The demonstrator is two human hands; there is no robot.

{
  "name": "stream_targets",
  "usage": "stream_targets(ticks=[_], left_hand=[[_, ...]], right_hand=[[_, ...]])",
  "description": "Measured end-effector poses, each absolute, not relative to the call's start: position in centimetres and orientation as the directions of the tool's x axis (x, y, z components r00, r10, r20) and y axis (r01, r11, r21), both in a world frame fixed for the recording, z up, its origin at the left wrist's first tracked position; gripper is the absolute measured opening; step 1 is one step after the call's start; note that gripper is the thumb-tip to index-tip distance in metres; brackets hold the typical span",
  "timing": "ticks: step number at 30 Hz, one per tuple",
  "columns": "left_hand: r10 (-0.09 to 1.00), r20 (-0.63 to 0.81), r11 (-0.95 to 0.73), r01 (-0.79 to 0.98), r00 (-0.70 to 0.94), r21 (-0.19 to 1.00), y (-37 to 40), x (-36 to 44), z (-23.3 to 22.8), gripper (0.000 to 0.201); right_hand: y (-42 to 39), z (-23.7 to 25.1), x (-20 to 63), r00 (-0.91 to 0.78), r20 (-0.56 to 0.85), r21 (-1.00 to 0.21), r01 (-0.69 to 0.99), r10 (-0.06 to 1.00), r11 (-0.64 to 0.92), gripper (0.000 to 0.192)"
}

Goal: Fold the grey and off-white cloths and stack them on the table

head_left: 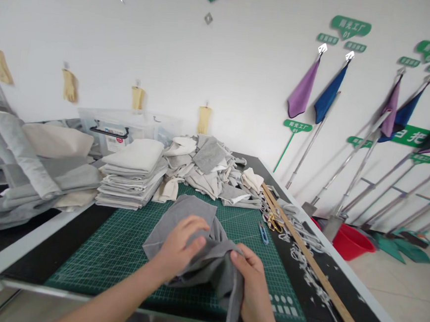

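A crumpled piece of grey cloth lies partly on the green cutting mat, with one end hanging over the table's front edge. My right hand pinches its edge between thumb and fingers. Over the cloth's left part is my left hand, thumb and fingers apart and slightly curved; whether it touches the fabric I cannot tell. A pair of blue thread snips rests on the mat beyond my right hand.
Folded cloths form a stack at the back left, beside a loose cloth heap. A wooden strip runs along the right side, near gold-handled scissors and thread scraps. Behind stands a clear plastic box.
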State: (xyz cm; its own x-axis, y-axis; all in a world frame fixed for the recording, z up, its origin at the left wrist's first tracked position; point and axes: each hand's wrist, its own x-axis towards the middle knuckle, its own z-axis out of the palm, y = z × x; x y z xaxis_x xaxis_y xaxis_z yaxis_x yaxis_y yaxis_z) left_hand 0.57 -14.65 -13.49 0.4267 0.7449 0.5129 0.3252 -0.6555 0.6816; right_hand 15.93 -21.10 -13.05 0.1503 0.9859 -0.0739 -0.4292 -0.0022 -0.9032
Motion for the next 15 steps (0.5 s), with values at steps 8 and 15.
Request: stream_targets(ticks=[8, 15], left_hand=[[0.711, 0.472, -0.693, 0.406, 0.521, 0.596, -18.1, 3.0, -14.8, 0.040], [0.769, 0.485, -0.632, 0.387, 0.416, 0.671, -17.3, 2.6, -14.3, 0.016]], right_hand=[[-20.8, -14.2, 15.9, 0.072, 0.173, -0.982, 0.095, 0.982, 0.166, 0.018], [-20.9, -13.5, 16.6, 0.067, 0.202, -0.935, 0.311, 0.977, 0.172, 0.013]])
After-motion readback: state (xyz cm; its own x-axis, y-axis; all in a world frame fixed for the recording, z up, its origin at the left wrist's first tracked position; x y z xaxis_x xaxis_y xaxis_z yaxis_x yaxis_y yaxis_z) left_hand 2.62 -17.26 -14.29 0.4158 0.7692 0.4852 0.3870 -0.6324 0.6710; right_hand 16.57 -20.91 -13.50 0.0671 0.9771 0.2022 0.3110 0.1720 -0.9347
